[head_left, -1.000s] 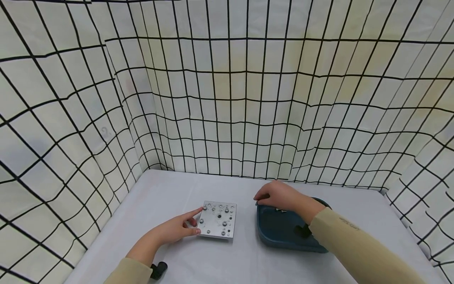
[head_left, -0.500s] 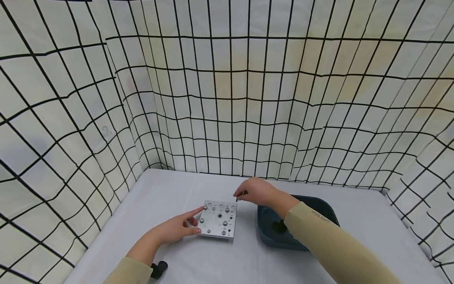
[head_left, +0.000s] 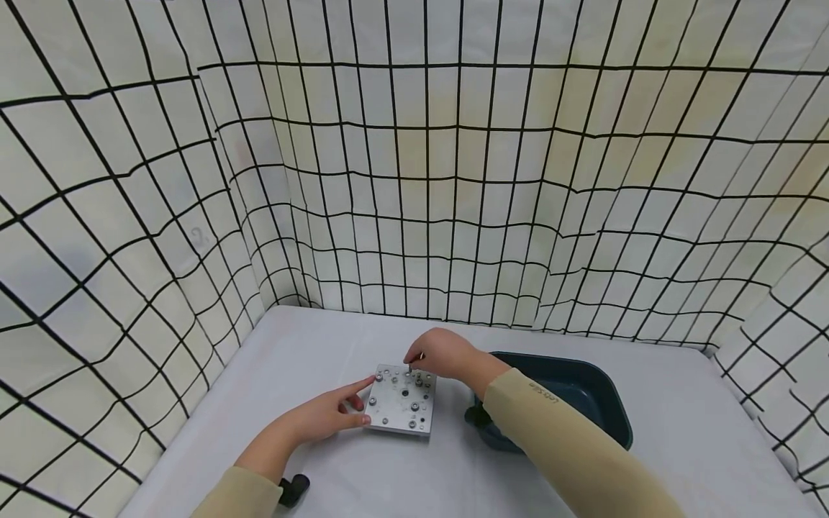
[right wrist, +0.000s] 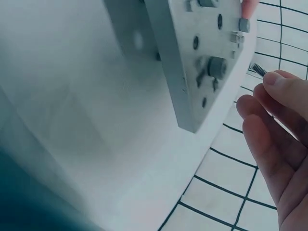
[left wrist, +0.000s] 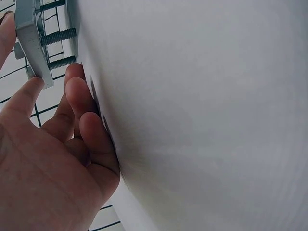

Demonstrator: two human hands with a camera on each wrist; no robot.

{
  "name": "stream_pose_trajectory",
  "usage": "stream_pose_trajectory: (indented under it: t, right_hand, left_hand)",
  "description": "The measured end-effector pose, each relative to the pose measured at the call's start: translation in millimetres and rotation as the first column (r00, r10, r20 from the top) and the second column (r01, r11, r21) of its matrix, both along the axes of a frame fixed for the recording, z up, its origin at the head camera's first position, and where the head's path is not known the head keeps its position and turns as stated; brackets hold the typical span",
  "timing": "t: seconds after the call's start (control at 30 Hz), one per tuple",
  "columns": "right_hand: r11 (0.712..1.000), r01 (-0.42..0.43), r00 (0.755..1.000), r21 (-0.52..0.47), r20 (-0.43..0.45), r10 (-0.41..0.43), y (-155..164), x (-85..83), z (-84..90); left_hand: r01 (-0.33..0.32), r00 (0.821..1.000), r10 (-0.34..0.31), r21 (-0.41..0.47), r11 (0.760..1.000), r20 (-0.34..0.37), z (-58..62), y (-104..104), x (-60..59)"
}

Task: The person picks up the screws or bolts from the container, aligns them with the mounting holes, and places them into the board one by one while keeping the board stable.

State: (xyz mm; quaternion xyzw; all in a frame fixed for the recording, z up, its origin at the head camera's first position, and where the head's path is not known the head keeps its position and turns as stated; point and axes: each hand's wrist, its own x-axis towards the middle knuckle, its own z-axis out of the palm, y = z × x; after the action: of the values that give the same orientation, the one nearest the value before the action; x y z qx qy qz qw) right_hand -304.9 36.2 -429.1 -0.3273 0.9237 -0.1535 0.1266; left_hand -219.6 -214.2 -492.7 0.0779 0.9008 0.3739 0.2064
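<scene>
Head view: a square metal plate (head_left: 402, 400), drilled and studded with bolts, lies mid-desk (head_left: 363, 475). The left hand (head_left: 324, 417) steadies its left edge, fingers straight. The right hand (head_left: 440, 354) pinches a screw (head_left: 412, 364) over the far edge. A dark blue tray (head_left: 583, 396) sits just right, partly hidden by the sleeve.

Left wrist view: fingers (left wrist: 79, 98) rest flat on the smooth desk, the thumb on the plate's edge (left wrist: 30, 38).

Right wrist view: fingertips (right wrist: 276, 86) hold the threaded screw (right wrist: 258, 70) beside the plate (right wrist: 202, 57).

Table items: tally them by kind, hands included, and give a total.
Metal plate with screws: 1
Dark teal tray: 1
Loose screw, pinched by right hand: 1
Hands: 2, left hand and right hand
Total: 5
</scene>
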Motion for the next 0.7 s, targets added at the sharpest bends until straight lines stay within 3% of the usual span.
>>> stream_pose_trajectory:
  t: [0.33, 0.7]
  right_hand:
    - [0.998, 0.012, 1.0, 0.069, -0.021, -0.01, -10.2, -1.4, -13.3]
    - [0.989, -0.052, 0.993, 0.138, -0.094, 0.066, -14.8, -0.7, -18.4]
  left_hand:
    - [0.022, 1.0, -0.022, 0.011, 1.0, -0.01, -3.0, -1.0, -1.4]
    - [0.031, 0.999, -0.031, 0.02, 0.999, -0.019, -0.7, -1.6, -0.1]
